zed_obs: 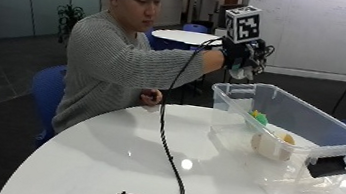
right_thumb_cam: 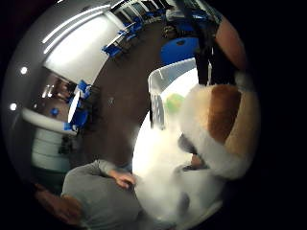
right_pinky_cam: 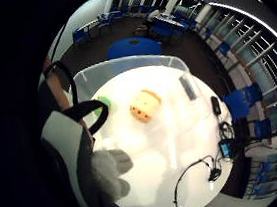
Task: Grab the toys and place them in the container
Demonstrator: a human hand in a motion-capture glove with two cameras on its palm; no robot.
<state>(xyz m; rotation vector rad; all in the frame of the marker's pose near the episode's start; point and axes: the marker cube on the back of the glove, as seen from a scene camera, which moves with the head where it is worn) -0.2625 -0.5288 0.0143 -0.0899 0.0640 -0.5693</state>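
Counter: a round white counter (zed_obs: 118, 155) carries the container.
Held toy: a white-and-brown plush toy (right_thumb_cam: 220, 124) is gripped by curled fingers of the gloved right hand (zed_obs: 242, 55), raised above the container; judged soft, light, best taken around the body.
Container: a clear plastic bin (zed_obs: 331, 123) already holds a yellow block toy (right_pinky_cam: 145, 105) and a green toy (zed_obs: 261, 118).

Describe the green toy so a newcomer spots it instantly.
Start at the round white table, then the clear plastic container on its far right side. Inside, the small green toy lies toward the back wall, behind the larger cream and tan toy; it is the only green thing in there.
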